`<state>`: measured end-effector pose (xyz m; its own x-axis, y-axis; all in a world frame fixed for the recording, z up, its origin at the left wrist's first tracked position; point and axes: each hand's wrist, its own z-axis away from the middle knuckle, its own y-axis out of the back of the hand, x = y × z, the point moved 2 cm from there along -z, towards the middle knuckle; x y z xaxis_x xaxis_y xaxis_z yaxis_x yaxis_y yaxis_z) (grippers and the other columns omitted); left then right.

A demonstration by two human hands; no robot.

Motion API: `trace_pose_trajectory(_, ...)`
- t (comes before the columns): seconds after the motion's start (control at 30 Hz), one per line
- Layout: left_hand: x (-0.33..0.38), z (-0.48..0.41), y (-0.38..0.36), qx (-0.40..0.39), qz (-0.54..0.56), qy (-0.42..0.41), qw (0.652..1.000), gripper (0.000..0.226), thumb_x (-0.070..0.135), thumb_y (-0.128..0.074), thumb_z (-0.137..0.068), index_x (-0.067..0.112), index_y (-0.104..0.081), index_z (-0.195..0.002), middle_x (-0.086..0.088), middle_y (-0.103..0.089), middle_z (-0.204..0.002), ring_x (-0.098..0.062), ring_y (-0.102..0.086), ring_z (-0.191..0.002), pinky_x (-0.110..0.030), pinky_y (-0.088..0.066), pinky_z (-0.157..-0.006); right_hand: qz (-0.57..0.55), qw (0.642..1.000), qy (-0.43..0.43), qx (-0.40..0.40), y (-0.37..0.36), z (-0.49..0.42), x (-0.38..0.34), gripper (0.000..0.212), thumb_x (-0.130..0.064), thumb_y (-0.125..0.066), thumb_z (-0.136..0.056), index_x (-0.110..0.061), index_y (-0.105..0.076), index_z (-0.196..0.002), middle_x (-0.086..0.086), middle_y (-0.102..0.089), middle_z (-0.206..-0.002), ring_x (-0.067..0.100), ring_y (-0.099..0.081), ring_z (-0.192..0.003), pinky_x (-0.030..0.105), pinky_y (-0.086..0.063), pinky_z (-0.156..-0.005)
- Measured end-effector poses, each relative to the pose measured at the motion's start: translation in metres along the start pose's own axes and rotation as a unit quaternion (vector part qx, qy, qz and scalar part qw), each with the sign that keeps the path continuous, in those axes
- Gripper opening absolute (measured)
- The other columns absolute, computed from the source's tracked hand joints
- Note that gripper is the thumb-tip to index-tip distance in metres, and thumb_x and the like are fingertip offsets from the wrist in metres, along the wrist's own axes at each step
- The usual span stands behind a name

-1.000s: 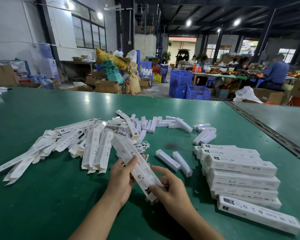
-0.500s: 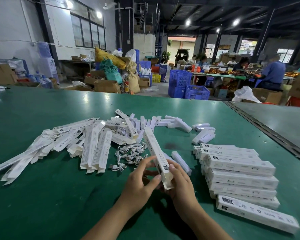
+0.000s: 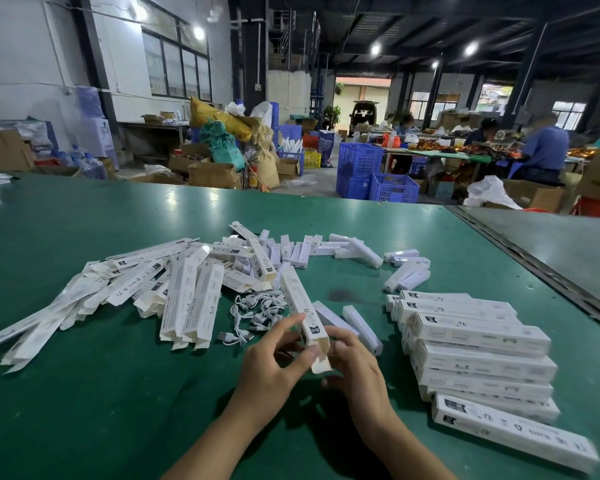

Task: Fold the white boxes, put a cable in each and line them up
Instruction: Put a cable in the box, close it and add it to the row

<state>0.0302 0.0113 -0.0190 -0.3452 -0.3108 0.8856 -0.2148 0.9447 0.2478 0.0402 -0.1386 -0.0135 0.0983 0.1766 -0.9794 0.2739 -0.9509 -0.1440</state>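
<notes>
- My left hand (image 3: 274, 368) pinches the near end of a long white box (image 3: 300, 303) between thumb and forefinger. My right hand (image 3: 357, 368) curls its fingers round that same end.
- The box slants away from me above the green table (image 3: 84, 410).
- Just beyond lies a tangle of white cables (image 3: 257, 310). To its left is a heap of flat boxes (image 3: 187, 292), and to my right folded boxes (image 3: 475, 344) are lined up side by side.
- Past the table, the workshop holds blue crates (image 3: 378, 178), cardboard cartons (image 3: 212, 174) and seated workers (image 3: 544, 150).
</notes>
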Motion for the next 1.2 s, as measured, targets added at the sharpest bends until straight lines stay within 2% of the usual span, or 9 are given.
trace_pose_trajectory(0.07,-0.002,-0.001,0.0,0.005,0.014,0.003,1.0,0.048,0.054,-0.071,-0.072,0.051,-0.061,-0.119,0.018,-0.074,-0.103,-0.003,-0.068,-0.102,-0.021,-0.052,-0.089,0.045,0.998,0.045,0.022,0.001,0.0,-0.001,0.032,-0.016,-0.052,-0.075,-0.027,-0.071,-0.099,0.004,-0.074,-0.096,0.016,-0.067,-0.086,0.023,-0.051,-0.069)
trace_pose_trajectory(0.27,-0.001,-0.001,0.0,-0.002,0.021,-0.001,1.0,0.043,0.053,-0.069,-0.073,0.049,-0.063,-0.115,0.014,-0.075,-0.098,-0.006,-0.07,-0.096,-0.028,-0.054,-0.088,0.116,0.983,0.121,0.07,0.003,0.003,0.001,0.017,-0.003,-0.065,-0.089,-0.018,-0.065,-0.096,0.002,-0.071,-0.088,0.017,-0.068,-0.077,0.032,-0.055,-0.072)
trace_pose_trajectory(0.4,-0.001,-0.002,0.001,-0.008,0.024,0.0,1.0,0.043,0.056,-0.071,-0.072,0.051,-0.062,-0.114,0.016,-0.074,-0.098,-0.005,-0.069,-0.096,-0.022,-0.053,-0.085,0.186,0.964,0.175,0.081,0.005,0.004,-0.005,0.02,0.0,-0.07,-0.085,-0.017,-0.06,-0.08,-0.004,-0.067,-0.087,0.016,-0.067,-0.084,0.034,-0.056,-0.072)
trace_pose_trajectory(0.5,-0.002,-0.002,0.002,-0.006,0.029,0.001,1.0,0.044,0.059,-0.072,-0.072,0.051,-0.062,-0.113,0.015,-0.075,-0.095,-0.006,-0.07,-0.093,-0.017,-0.053,-0.081,0.26,0.93,0.25,0.069,0.003,0.006,-0.012,0.026,0.001,-0.068,-0.082,-0.024,-0.063,-0.077,-0.01,-0.068,-0.098,0.008,-0.063,-0.108,0.019,-0.051,-0.078)
trace_pose_trajectory(0.67,-0.005,-0.004,0.004,0.011,0.062,0.005,0.998,0.043,0.055,-0.072,-0.074,0.044,-0.063,-0.115,0.008,-0.073,-0.084,-0.01,-0.068,-0.084,-0.016,-0.049,-0.075,0.348,0.894,0.282,0.004,0.009,0.005,-0.015,0.051,0.013,-0.056,-0.071,-0.021,-0.07,-0.106,-0.014,-0.057,-0.135,-0.004,-0.048,-0.127,0.009,-0.042,-0.094)
trace_pose_trajectory(0.77,-0.003,-0.004,0.005,0.014,0.096,0.007,0.995,0.038,0.051,-0.072,-0.073,0.044,-0.065,-0.11,0.003,-0.071,-0.082,-0.013,-0.068,-0.082,-0.018,-0.049,-0.074,0.411,0.855,0.316,-0.017,0.011,0.003,-0.014,0.054,0.004,-0.066,-0.07,-0.025,-0.067,-0.115,-0.017,-0.052,-0.14,-0.002,-0.047,-0.129,0.013,-0.039,-0.103)
trace_pose_trajectory(0.93,0.007,-0.003,0.007,0.01,0.149,0.0,0.989,0.021,0.037,-0.064,-0.085,0.04,-0.069,-0.104,0.0,-0.069,-0.074,-0.012,-0.063,-0.073,-0.019,-0.049,-0.07,0.423,0.814,0.398,0.025,0.008,0.002,-0.017,0.02,-0.036,-0.065,-0.089,-0.023,-0.072,-0.102,-0.012,-0.062,-0.127,0.005,-0.058,-0.117,0.02,-0.047,-0.097)
trace_pose_trajectory(1.03,0.01,-0.002,0.006,0.004,0.148,0.002,0.989,0.024,0.027,-0.059,-0.087,0.041,-0.07,-0.103,0.001,-0.07,-0.077,-0.011,-0.065,-0.076,-0.019,-0.05,-0.072,0.417,0.806,0.419,0.045,0.006,0.003,-0.017,0.02,-0.038,-0.06,-0.094,-0.022,-0.071,-0.1,-0.007,-0.065,-0.116,0.008,-0.062,-0.109,0.022,-0.049,-0.092)
trace_pose_trajectory(1.2,0.006,-0.001,0.002,-0.009,0.127,-0.007,0.992,0.024,0.033,-0.065,-0.084,0.041,-0.067,-0.107,-0.006,-0.069,-0.081,-0.017,-0.063,-0.075,-0.037,-0.053,-0.075,0.405,0.812,0.41,0.091,0.006,0.003,-0.019,0.026,-0.032,-0.07,-0.085,-0.025,-0.056,-0.106,-0.005,-0.069,-0.108,0.007,-0.066,-0.098,0.02,-0.053,-0.081)
